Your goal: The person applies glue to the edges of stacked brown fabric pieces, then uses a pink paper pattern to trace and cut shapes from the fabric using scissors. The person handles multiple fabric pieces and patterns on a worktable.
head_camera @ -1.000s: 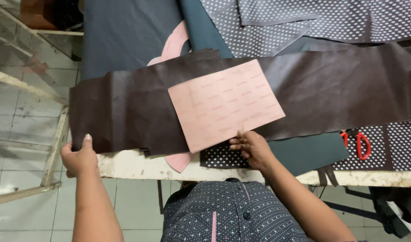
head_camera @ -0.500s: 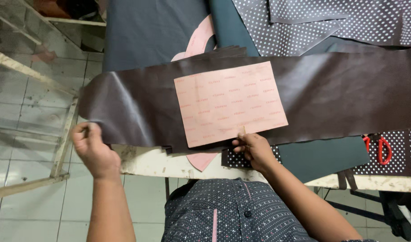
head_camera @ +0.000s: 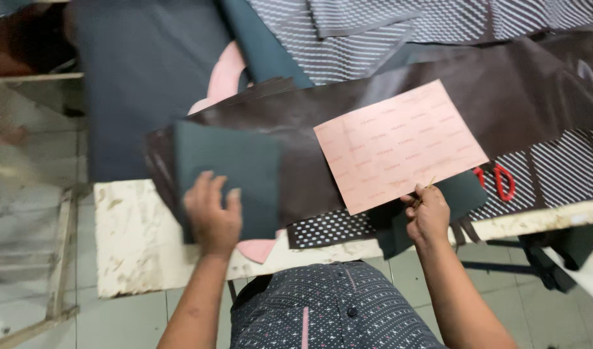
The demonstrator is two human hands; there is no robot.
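Observation:
A long dark brown sheet [head_camera: 523, 97] lies across the table. Its left end is folded over and shows a teal underside [head_camera: 245, 168]. My left hand [head_camera: 212, 213] lies flat on that folded flap with its fingers spread. A pink rectangular card [head_camera: 400, 145] rests tilted on the brown sheet. My right hand [head_camera: 428, 216] is at the card's lower edge, its fingers pinched on a thin pale stick [head_camera: 430, 185] that looks like a pencil.
Red-handled scissors [head_camera: 498, 182] lie right of my right hand. Dotted dark fabric [head_camera: 329, 227] and a pink curved piece [head_camera: 258, 249] poke out near the worn white table edge [head_camera: 135, 239]. Striped fabric [head_camera: 387, 39] and a dark blue sheet [head_camera: 141, 84] lie further back.
My left hand has lifted the brown sheet's left end and folded it rightward, so the teal underside shows. The right hand has stayed at the pink card's lower edge.

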